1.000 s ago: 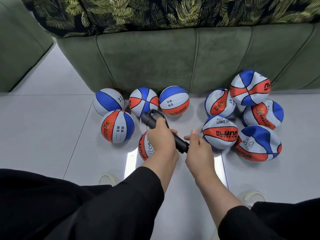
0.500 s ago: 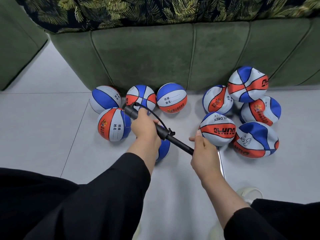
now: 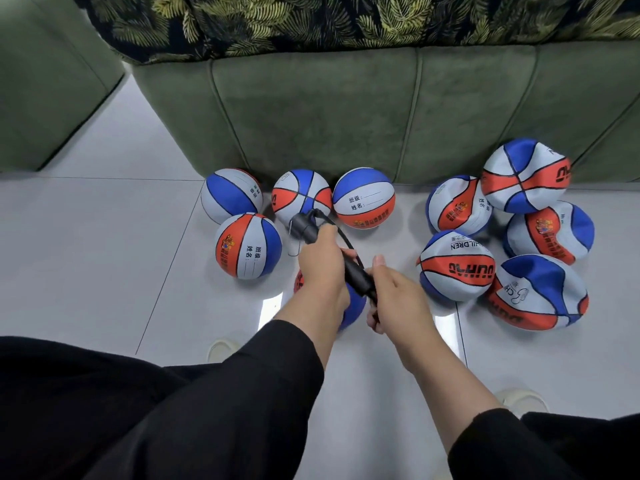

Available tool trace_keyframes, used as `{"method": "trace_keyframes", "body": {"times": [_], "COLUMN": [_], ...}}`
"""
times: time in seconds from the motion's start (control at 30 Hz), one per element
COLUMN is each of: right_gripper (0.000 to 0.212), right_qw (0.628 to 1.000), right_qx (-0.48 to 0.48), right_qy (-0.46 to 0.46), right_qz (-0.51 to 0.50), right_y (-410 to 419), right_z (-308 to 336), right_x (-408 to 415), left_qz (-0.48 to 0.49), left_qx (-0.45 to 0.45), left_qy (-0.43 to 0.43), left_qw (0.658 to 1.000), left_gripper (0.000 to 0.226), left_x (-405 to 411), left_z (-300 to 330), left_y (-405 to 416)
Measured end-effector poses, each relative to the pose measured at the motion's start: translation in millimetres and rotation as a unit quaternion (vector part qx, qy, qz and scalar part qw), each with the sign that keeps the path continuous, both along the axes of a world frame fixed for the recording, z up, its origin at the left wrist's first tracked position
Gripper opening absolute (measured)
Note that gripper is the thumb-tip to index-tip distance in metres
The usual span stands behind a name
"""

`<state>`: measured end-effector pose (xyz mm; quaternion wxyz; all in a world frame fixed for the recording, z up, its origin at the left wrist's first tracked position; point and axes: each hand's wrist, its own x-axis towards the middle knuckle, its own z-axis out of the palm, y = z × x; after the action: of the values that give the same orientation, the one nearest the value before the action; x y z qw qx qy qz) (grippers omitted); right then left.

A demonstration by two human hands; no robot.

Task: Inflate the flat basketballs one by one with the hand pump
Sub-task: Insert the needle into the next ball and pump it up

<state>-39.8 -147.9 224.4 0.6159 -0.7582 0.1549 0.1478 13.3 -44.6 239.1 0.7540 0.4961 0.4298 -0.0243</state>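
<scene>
On pale glossy floor tiles (image 3: 104,258), against a green sofa base (image 3: 329,109) at 12 o'clock: round basketballs (image 3: 247,245) at 10 o'clock, crumpled flat basketballs (image 3: 538,292) at 2 o'clock. Left hand (image 3: 320,268) grips the black hand pump (image 3: 349,266); right hand (image 3: 398,299) closes around its handle end. Partly hidden ball (image 3: 355,304) beneath.

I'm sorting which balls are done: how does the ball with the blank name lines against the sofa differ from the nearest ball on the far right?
The sofa ball is round and taut; the right ball is dented and creased, so seemingly still flat. The sofa ball shows two printed name lines on a white band; the right ball shows a wide blue panel and partial lettering. The sofa ball sits among round balls, the right ball among crumpled ones. Both are blue, white and orange-red.
</scene>
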Motion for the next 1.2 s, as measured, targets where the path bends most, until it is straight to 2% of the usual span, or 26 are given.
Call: {"method": "trace_keyframes", "body": {"times": [0.1,0.2,0.27,0.33,0.37,0.4,0.47,0.5,0.53,0.57,0.6,0.63,0.7,0.73,0.77,0.8,0.83,0.97,1.0,1.1,1.2], "right_gripper": [0.032,0.015,0.02,0.03,0.028,0.021,0.009,0.009,0.012,0.016,0.02,0.021,0.019,0.017,0.015,0.013,0.009,0.009,0.012,0.024,0.033], "right_qw": [0.996,0.992,0.988,0.985,0.985,0.986,0.989,0.991,0.993,0.995,0.996,0.997,0.997,0.997,0.997,0.997,0.996,0.995,0.994,0.993,0.992], "right_qx": [0.024,0.042,0.03,0.0,-0.014,-0.031,-0.06,-0.059,-0.046,-0.032,-0.022,-0.017,-0.024,-0.032,-0.041,-0.05,-0.06,-0.072,-0.08,-0.09,-0.071], "right_qy": [0.01,0.034,0.058,0.078,0.083,0.08,0.064,0.059,0.06,0.062,0.062,0.06,0.054,0.051,0.05,0.05,0.051,0.066,0.069,0.078,0.103], "right_qz": [0.082,0.116,0.138,0.154,0.153,0.145,0.12,0.107,0.091,0.075,0.061,0.051,0.043,0.042,0.042,0.039,0.033,-0.002,0.004,0.017,-0.013], "right_y": [-7,-15,-20,-24,-27,-32,-41,-44,-46,-47,-47,-46,-46,-47,-50,-53,-56,-59,-56,-44,-37], "right_z": [3,2,-1,-2,-2,-3,-6,-9,-13,-17,-21,-26,-34,-37,-41,-44,-48,-69,-74,-87,-102], "right_x": [-2,3,12,22,27,32,40,43,45,46,47,48,48,49,50,51,53,62,65,77,92], "left_qz": [-0.067,-0.178,-0.243,-0.297,-0.307,-0.289,-0.18,-0.133,-0.128,-0.173,-0.255,-0.35,-0.523,-0.575,-0.602,-0.609,-0.598,-0.486,-0.481,-0.529,-0.528], "left_qx": [0.013,0.044,0.044,0.026,0.02,0.016,0.046,0.1,0.186,0.285,0.373,0.444,0.525,0.55,0.568,0.58,0.586,0.572,0.564,0.55,0.539], "left_qy": [0.001,-0.009,-0.019,-0.018,-0.011,-0.001,0.037,0.055,0.071,0.077,0.065,0.042,0.001,-0.012,-0.022,-0.028,-0.026,0.046,0.06,0.069,0.047], "left_qw": [0.998,0.983,0.969,0.954,0.952,0.957,0.982,0.985,0.972,0.94,0.89,0.824,0.671,0.605,0.561,0.541,0.546,0.659,0.669,0.643,0.655], "left_gripper": [0.031,0.027,0.029,0.047,0.059,0.069,0.075,0.069,0.058,0.045,0.037,0.04,0.068,0.078,0.085,0.088,0.09,0.112,0.118,0.13,0.129], "left_x": [11,16,20,23,24,25,25,21,18,12,5,-2,-13,-18,-19,-18,-16,5,10,20,27], "left_z": [-1,7,11,14,12,7,-14,-26,-40,-55,-70,-85,-109,-116,-125,-130,-133,-137,-139,-146,-151], "left_y": [14,12,6,1,0,0,6,8,9,10,8,6,2,3,6,12,18,42,48,66,78]}}
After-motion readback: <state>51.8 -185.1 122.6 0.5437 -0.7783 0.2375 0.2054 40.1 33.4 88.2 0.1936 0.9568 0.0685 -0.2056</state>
